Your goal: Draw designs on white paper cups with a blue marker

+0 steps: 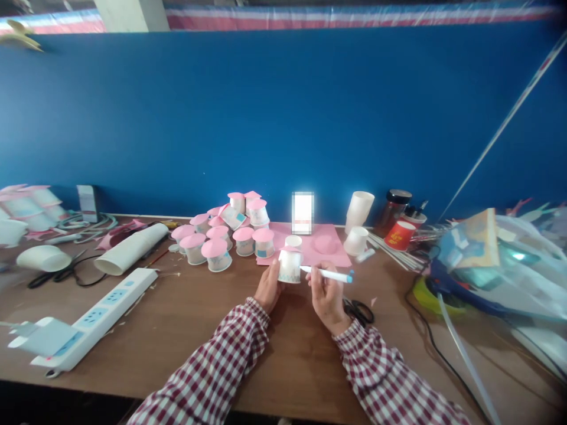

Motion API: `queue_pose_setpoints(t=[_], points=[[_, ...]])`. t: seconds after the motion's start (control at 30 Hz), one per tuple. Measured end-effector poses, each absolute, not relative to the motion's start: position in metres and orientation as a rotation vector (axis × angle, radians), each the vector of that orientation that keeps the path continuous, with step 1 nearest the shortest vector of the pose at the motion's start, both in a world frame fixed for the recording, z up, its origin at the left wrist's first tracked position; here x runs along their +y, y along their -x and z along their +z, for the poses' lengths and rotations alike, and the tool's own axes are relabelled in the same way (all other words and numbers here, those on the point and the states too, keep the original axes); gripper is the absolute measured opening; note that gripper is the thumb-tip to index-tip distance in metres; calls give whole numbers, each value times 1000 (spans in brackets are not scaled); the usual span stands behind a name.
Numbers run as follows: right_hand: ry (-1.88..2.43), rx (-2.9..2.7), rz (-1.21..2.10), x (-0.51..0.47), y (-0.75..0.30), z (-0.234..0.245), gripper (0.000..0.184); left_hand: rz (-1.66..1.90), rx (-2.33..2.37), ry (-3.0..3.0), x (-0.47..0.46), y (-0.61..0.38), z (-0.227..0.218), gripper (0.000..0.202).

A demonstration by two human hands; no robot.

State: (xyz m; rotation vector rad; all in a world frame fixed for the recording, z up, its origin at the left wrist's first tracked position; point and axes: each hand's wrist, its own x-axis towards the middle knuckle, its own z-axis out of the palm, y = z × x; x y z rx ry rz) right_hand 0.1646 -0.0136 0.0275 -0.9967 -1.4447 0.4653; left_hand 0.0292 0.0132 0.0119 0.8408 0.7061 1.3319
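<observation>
Paper cup (290, 268), small and patterned, mid-desk (177, 330), just in front of pink sheet (330, 252). L hand (269, 288) grips its side. R hand (325, 295) clenched on white marker (328, 274), tip touching cup. Scissors (359, 310) by R wrist; pink-topped cups (221, 239) behind-left.

The left hand (269, 287) is holding a cup (290, 267) at the middle of the table (199, 330), and the right hand (326, 297), just right of it, is holding a pen (328, 274) whose tip is meeting the cup's right side, with scissors (358, 310) lying just right of that wrist. Behind the cup a sheet (319, 248) is lying flat, a phone (303, 212) is standing at its back edge against the wall (266, 118), and a cup pile (230, 233) is sitting left of the sheet. A power strip (95, 319) is lying far left with a tube (133, 248) behind it, while a cup stack (359, 208) and a jar (394, 211) are standing right of the phone.
</observation>
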Motion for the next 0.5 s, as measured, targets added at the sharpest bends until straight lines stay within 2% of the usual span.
queue_pose_setpoints(t=[0.23, 0.5], points=[[997, -1559, 434, -21, -162, 27, 14, 1346, 847, -1006, 13, -29, 6, 44], [1022, -1604, 407, -21, -163, 28, 12, 1335, 930, -1046, 12, -30, 8, 48]])
